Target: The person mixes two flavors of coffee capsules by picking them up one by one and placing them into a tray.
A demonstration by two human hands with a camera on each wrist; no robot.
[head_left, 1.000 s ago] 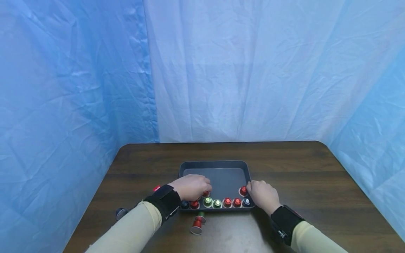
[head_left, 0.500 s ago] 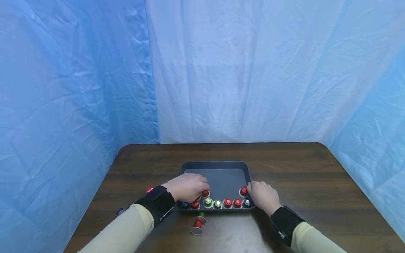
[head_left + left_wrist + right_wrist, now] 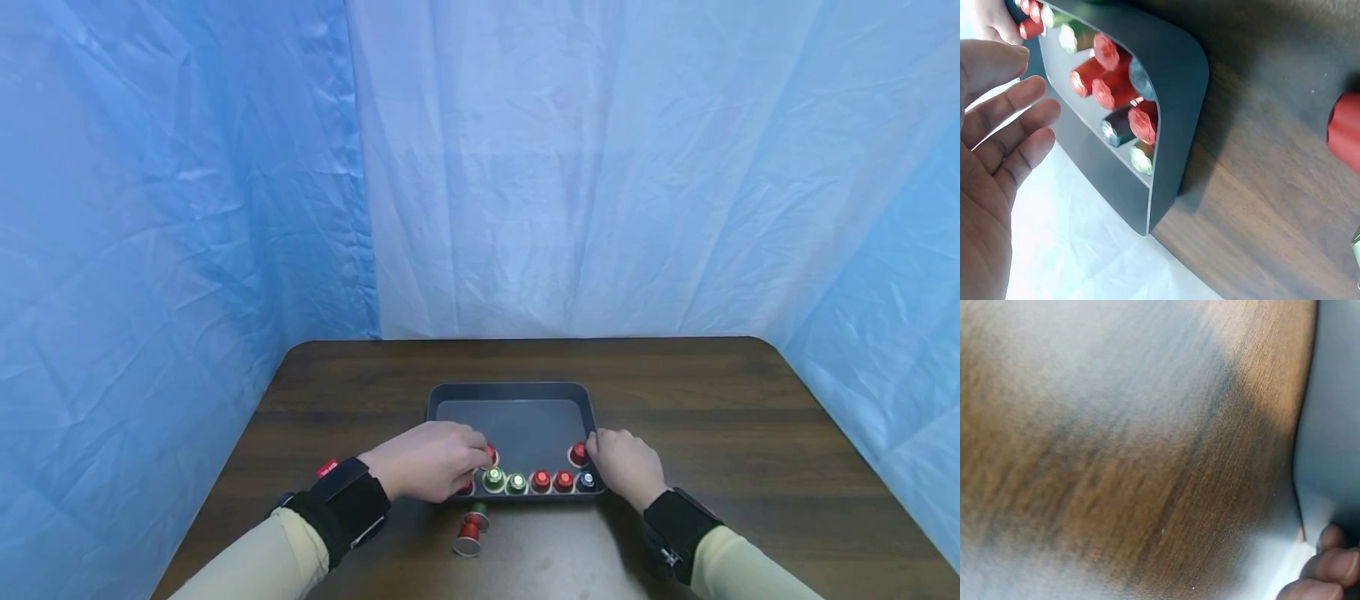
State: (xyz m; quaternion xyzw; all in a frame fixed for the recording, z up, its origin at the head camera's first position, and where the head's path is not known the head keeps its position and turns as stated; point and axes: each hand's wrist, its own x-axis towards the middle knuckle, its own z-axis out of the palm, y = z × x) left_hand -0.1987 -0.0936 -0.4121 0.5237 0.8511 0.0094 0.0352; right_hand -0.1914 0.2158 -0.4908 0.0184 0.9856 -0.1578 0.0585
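A dark grey tray (image 3: 512, 388) lies on the wooden table with coffee capsules inside. Along its near side are light green capsules (image 3: 493, 478), red capsules (image 3: 542, 481) and a dark blue capsule (image 3: 587, 481). My left hand (image 3: 429, 461) is over the tray's near left corner, covering capsules there in the head view. In the left wrist view its fingers (image 3: 1032, 150) are loosely bent, with nothing between them. My right hand (image 3: 628, 464) grips the tray's right rim, beside another red capsule (image 3: 578, 453). Its curled fingertips (image 3: 1335, 565) show at the tray's wall.
In front of the tray, a red capsule (image 3: 468, 535) and a green capsule (image 3: 477, 507) lie on the table (image 3: 675, 400). Another red capsule (image 3: 327, 468) shows beside the left wristband. Blue sheeting (image 3: 585, 167) hangs behind the table.
My left hand has moved left and toward me, away from the red capsule in the second row, which now stands by its fingertips. My right hand stays on the rim.
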